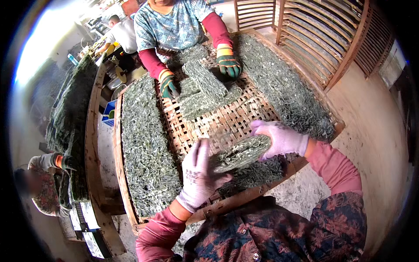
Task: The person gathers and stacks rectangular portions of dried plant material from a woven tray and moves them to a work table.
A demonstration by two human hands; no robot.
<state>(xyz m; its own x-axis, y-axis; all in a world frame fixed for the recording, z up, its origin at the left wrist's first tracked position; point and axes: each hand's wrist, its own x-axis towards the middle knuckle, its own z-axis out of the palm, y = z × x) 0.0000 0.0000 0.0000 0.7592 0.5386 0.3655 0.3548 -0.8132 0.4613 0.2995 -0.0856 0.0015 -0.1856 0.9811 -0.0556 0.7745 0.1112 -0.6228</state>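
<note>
In my gloved right hand (281, 139) is the right end of a thick slab of dark green dried strands (242, 153), tilted above the near side of a woven tray (257, 107). My gloved left hand (197, 177) is at the slab's other end, its fingers stretched upward and thumb apart; whether the palm presses on the slab I cannot tell. Beneath, a flat bed of the same strands (257, 174) lies along the near edge. Across the tray, a person's green-gloved hands (229, 65) rest beside stacked slabs (205, 81).
Long mats of strands line the tray's left side (148, 153) and right side (283, 87). Slatted wooden racks (321, 39) stand at the far right. On the left is a wooden bench (94, 144) with dark strands heaped on it. Two other people are at the left and far left.
</note>
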